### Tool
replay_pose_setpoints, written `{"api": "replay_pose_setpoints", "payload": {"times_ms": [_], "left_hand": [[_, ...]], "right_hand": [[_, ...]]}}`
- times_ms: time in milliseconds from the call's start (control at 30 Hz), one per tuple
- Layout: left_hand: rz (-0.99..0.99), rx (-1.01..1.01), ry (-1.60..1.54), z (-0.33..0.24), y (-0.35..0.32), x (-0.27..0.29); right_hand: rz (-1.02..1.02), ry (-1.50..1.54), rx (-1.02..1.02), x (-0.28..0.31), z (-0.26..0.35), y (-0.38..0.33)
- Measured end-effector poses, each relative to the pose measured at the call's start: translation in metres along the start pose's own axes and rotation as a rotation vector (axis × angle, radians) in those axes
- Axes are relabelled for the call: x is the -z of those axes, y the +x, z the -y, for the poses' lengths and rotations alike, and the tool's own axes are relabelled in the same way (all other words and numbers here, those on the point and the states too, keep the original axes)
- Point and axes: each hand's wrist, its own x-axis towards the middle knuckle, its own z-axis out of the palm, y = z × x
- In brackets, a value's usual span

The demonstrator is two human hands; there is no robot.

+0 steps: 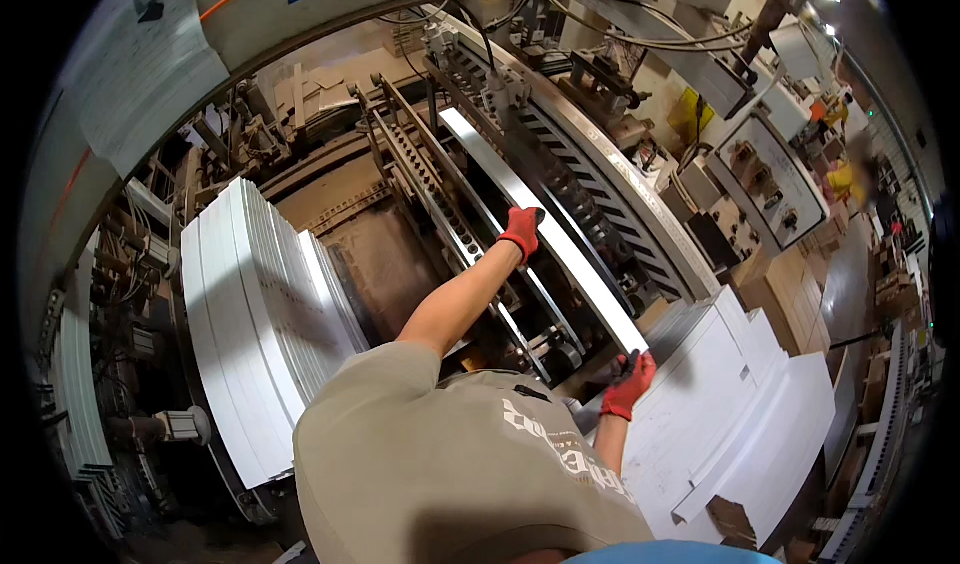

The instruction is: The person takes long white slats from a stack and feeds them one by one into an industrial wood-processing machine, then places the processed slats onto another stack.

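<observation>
A long, narrow white board lies slantwise over the machine, running from far left to near right. My left hand, in a red glove with dark fingertips, grips the board's left edge about midway along. At the board's near end, my right hand, gloved the same way, is closed on the corner. Some of the fingers of both hands are hidden from view. Beneath the board, the machine's metal rails run roughly parallel to it.
A tall stack of white boards stands at left. More white panels are piled at right, close to my right arm. A black-and-white striped machine beam lies beyond the board. A control box hangs at right, above cardboard boxes.
</observation>
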Motion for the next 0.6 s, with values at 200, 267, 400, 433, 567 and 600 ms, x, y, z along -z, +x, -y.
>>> {"api": "replay_pose_setpoints", "payload": {"times_ms": [200,267,400,433,567,600], "left_hand": [[-0.157,0.355,-0.231,-0.021,0.055,-0.033],[-0.196,0.337,-0.213,-0.018,0.065,-0.034],[-0.234,0.238,-0.175,-0.008,0.080,-0.032],[-0.236,0.201,-0.166,-0.006,0.080,-0.033],[-0.178,0.047,-0.137,-0.001,0.074,-0.037],[-0.044,0.257,-0.245,-0.002,0.079,-0.031]], "right_hand": [[-0.102,0.153,-0.001,-0.041,-0.030,0.035],[-0.072,0.195,-0.015,-0.060,-0.029,0.036],[-0.119,0.224,0.016,-0.089,-0.043,0.059],[-0.111,0.227,0.011,-0.092,-0.044,0.063],[-0.175,0.277,-0.029,-0.118,-0.054,0.066],[-0.163,0.212,-0.014,-0.127,-0.055,0.066]]}}
